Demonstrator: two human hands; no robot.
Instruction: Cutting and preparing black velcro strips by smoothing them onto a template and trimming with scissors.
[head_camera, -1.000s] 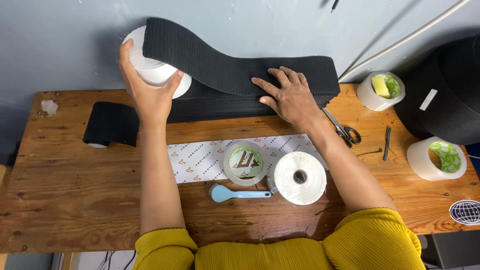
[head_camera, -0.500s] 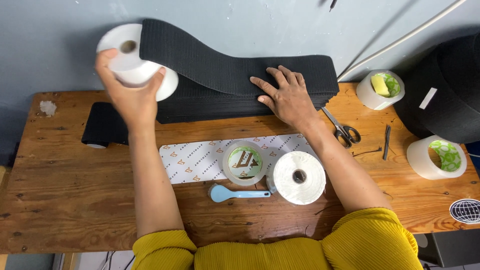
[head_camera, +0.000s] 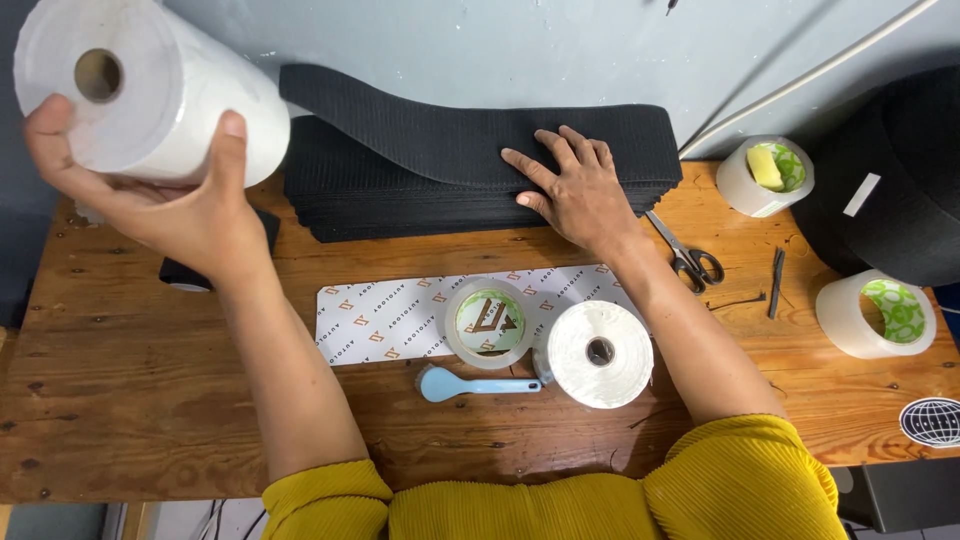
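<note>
Overhead, the left hand is raised off the counter, arm bent up from a yellow sleeve, fingers and thumb curled around a large white roll held on its side with the cardboard core facing the camera. Across the counter, the right hand lies flat, fingers spread and gripping nothing, palm pressed on a stack of black ribbed fabric at the back edge against the wall. Nearer the person lie a printed white strip, a clear tape roll on it, a smaller white roll just beside that, and a blue spoon. Scissors rest right of the wrist, with two more tape rolls farther right.
</note>
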